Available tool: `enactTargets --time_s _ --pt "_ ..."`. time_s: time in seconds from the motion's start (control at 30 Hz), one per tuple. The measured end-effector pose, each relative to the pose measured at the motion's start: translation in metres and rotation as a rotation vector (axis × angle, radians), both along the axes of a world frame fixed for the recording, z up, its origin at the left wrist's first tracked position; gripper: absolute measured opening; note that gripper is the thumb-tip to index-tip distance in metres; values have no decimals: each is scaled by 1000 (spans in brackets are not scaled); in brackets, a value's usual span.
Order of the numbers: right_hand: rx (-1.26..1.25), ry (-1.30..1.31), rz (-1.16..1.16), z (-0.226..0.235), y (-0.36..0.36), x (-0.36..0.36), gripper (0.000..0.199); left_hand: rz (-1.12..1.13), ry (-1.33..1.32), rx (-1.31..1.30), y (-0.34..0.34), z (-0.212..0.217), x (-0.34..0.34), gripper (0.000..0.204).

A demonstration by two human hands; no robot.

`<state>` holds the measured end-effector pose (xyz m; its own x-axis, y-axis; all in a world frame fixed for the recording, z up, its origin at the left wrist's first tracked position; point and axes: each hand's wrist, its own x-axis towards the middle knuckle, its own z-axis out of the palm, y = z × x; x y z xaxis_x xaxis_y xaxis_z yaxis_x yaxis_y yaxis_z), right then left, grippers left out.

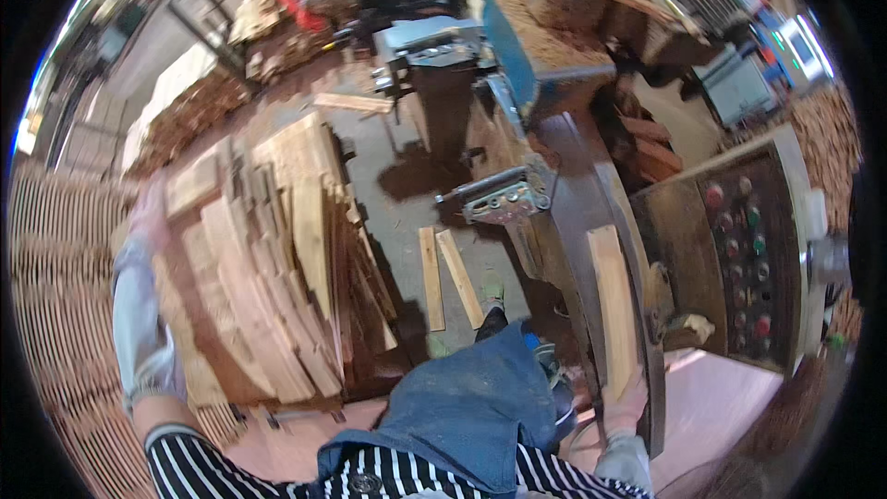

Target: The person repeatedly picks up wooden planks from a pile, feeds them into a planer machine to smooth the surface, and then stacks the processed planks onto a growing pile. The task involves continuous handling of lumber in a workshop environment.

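At the right, a pale wooden board (612, 305) lies lengthwise on the narrow metal bed of a machine (577, 185). My right hand (626, 402) is closed around the board's near end. My left arm reaches out to the left, where my left hand (150, 217) is at the far left edge of a pile of wooden strips (263, 268). That hand is blurred, and its fingers cannot be made out. The strips lie side by side and overlapping, and some lean over the pile's right side.
Two loose strips (431, 277) lie on the floor before my feet. A metal guide bracket (504, 199) juts from the machine's left side. A control panel with coloured buttons (744, 259) stands to the right. Stacked slats (65, 296) rise along the far left.
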<state>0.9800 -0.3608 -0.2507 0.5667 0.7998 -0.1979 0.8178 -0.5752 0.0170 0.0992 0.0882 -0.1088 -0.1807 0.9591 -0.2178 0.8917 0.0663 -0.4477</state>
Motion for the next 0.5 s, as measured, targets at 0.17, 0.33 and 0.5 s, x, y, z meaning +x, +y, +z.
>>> enactTargets --time_s 0.17,0.33,0.5 --pt "187 -46 62 -28 89 -2 94 267 263 -102 -18 14 -44 109" --pt "621 56 -36 -25 274 -20 100 484 -72 455 -108 49 -81 92" --pt "722 49 165 -26 379 -61 100 1130 -195 440 -197 16 -89 92"
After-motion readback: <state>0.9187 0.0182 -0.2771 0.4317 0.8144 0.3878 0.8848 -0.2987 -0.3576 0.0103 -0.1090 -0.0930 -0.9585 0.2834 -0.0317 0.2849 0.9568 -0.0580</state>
